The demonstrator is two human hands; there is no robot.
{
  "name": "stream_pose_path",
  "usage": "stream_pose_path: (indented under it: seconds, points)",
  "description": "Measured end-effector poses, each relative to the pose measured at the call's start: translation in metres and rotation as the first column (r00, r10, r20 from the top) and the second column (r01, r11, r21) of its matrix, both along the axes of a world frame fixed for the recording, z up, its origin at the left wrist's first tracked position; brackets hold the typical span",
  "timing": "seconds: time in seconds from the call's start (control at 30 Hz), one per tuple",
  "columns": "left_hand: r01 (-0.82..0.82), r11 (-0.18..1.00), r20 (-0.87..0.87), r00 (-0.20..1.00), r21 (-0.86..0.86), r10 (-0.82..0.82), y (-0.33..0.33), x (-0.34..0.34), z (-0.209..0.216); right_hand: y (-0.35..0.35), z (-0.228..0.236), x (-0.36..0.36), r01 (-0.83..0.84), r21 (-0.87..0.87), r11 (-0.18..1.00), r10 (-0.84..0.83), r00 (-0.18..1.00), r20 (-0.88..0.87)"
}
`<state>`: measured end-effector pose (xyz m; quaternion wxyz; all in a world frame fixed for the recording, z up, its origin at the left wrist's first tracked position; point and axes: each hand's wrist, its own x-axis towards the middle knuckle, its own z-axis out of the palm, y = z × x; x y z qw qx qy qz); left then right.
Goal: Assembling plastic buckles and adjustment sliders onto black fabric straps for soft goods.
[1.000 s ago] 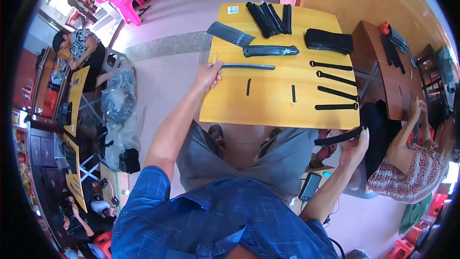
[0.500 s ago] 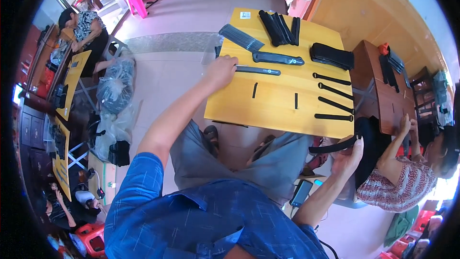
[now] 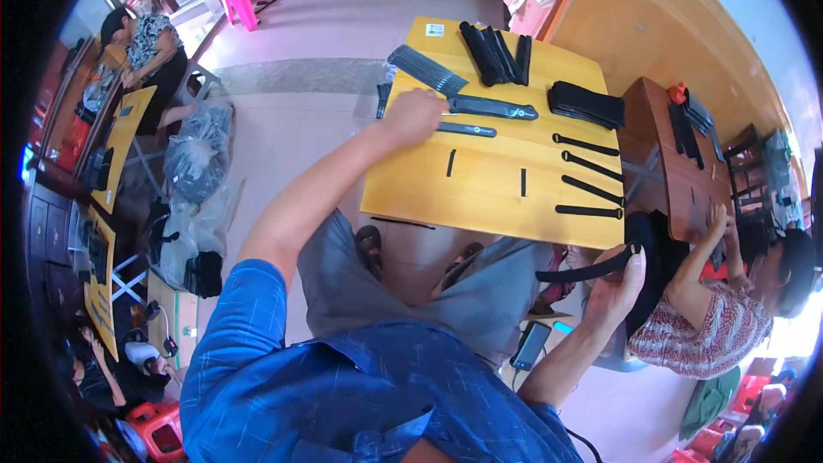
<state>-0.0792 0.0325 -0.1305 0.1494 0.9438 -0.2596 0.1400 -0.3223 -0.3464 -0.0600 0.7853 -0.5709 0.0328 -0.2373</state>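
Observation:
Over the left part of the yellow table (image 3: 489, 193), my left hand (image 3: 417, 117) has its fingers bent in at the left end of a dark strap bundle (image 3: 493, 108). It partly covers a grey strap (image 3: 467, 129) with a small pale mark. What its fingertips pinch is hidden. My right hand (image 3: 617, 290), off the table's near right corner, grips one end of a black hook-and-loop strap (image 3: 576, 275) between thumb and fingers. The strap's other end sticks out to the left. Several black straps with end loops (image 3: 591, 177) lie in a row at the table's right side.
At the back lie fanned grey straps (image 3: 427, 69), black strap bundles (image 3: 493, 53) and a thick black stack (image 3: 586, 105). Two short black strips (image 3: 524, 182) mark the table's middle. A person (image 3: 703, 317) sits at a brown table (image 3: 656, 133) on the right. A phone (image 3: 531, 345) is by my right forearm.
My left hand has moved right along the grey strap, toward the dark bundle's end. My right hand still holds the black strap, which has swung slightly left.

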Motion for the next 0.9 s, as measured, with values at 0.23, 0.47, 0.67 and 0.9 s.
stream_pose_path:
  seconds: [0.23, 0.47, 0.67, 0.9]
  points:
    - [0.759, 0.55, 0.025, 0.594, -0.348, -0.804, -0.101, -0.192, 0.187, -0.015, -0.021, 0.005, -0.049, 0.249, 0.967, 0.061, 0.997, -0.041]
    - [0.893, 0.273, 0.036, 0.305, -0.357, -0.952, -0.118, -0.309, 0.299, -0.009, -0.016, 0.005, -0.155, 0.186, 0.97, 0.152, 0.988, 0.031]
    - [0.857, 0.394, 0.08, 0.442, -0.333, -0.894, -0.031, -0.384, 0.309, 0.021, 0.014, -0.01, -0.287, 0.13, 0.949, 0.284, 0.958, 0.045]
    - [0.764, 0.578, 0.167, 0.634, -0.287, -0.755, -0.049, -0.41, 0.32, 0.029, 0.001, -0.003, -0.324, 0.068, 0.944, 0.308, 0.935, 0.176]
